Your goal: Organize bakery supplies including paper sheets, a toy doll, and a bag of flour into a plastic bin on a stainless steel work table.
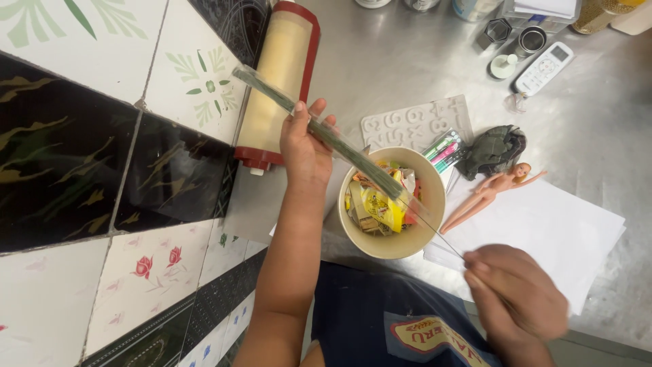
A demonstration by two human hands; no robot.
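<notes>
The left hand (303, 146) grips a long clear sleeve of thin green wire stems (319, 129), its fingers (324, 124) wrapped round the middle of the bundle and holding it slanted in the air, one end up over the rolled baking mat (278, 81) and the other end down over the bowl. The right hand (519, 295) is blurred, its fingers pinched narrow on the tip of a single thin wire (435, 231) that runs out of the lower end of the sleeve; the pinch itself is hard to make out. Between the two hands, just beneath the sleeve, stands a cream bowl (429, 204) filled with small wrapped packets, yellow and orange among them. It rests on a steel table (598, 136). Beyond the fingers of the right hand lies a stack of white paper sheets (550, 231), and on it a small unclothed doll (490, 192) lies with its arms spread. Just beside the doll's head sits a crumpled dark green cloth (496, 149), and next to that a few coloured pens (445, 151). A pale mould tray with raised shapes (414, 122) lies past the bowl. Well away from both hands are a white remote control (543, 68) and small metal cutters (513, 35). To the left hand's outer side runs a patterned tiled floor (102, 170)
</notes>
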